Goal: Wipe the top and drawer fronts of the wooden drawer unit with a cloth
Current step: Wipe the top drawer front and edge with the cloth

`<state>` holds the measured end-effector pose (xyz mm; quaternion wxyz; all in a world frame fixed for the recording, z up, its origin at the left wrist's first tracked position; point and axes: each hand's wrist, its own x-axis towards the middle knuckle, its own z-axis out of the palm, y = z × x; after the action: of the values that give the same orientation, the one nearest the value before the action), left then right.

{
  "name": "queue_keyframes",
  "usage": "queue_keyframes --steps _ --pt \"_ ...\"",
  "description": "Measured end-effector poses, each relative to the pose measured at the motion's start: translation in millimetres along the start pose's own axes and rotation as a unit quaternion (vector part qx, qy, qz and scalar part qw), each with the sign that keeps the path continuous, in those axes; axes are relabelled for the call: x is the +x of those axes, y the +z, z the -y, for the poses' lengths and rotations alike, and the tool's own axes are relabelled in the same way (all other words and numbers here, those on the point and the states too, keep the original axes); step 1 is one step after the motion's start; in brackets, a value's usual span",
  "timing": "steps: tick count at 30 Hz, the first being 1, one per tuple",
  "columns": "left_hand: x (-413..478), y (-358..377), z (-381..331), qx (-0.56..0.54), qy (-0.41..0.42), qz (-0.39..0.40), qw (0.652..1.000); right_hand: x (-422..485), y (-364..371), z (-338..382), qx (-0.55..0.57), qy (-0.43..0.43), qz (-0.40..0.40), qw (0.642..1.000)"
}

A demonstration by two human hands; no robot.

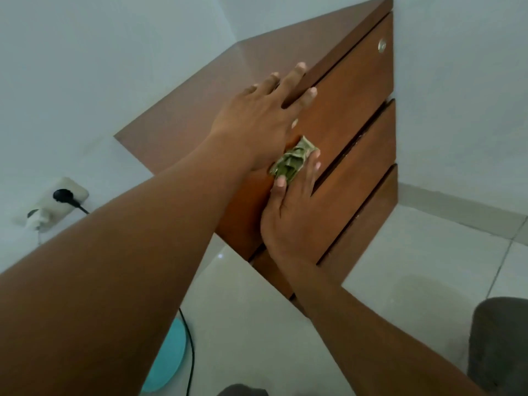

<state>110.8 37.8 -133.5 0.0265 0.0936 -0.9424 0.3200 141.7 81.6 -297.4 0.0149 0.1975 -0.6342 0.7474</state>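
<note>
Pressed flat by the right hand (pixel 288 215) against the top drawer front: a crumpled green cloth (pixel 291 161), bunched lengthwise towards the fingertips, pinned under thumb and fingers; beyond, left hand (pixel 257 121) spread over the wooden drawer unit (pixel 354 115) top edge, possibly gripping it.
</note>
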Motion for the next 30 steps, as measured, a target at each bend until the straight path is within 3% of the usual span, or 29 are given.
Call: queue_keyframes --steps 6,10,12,15,17,20,26,30 --pt "-5 -1 -1 0.026 -0.002 -0.008 1.000 -64 -14 -9 -0.031 -0.150 0.014 0.988" --pt "-23 -6 -6 0.011 -0.032 0.005 0.999 -73 -62 -31 -0.065 -0.240 0.150 0.957" --pt "-42 -2 -8 0.001 -0.061 -0.004 0.998 -53 -87 -41 -0.062 -0.202 0.131 0.969" --pt "-78 3 -7 -0.025 -0.139 -0.041 0.989 2 -98 -23 -0.041 -0.078 0.024 0.996" --pt "-105 8 -5 -0.029 -0.206 -0.063 0.976 35 -86 8 -0.043 -0.110 -0.001 0.993" --pt "-142 18 -4 -0.076 -0.274 -0.117 0.951 50 -51 46 -0.013 -0.176 0.035 0.984" --pt "-150 38 -10 -0.136 -0.285 -0.236 0.919 -25 -13 38 0.010 -0.209 0.029 0.978" --pt "-147 46 -10 -0.125 -0.285 -0.264 0.913 -61 -22 12 -0.027 -0.262 0.085 0.961"
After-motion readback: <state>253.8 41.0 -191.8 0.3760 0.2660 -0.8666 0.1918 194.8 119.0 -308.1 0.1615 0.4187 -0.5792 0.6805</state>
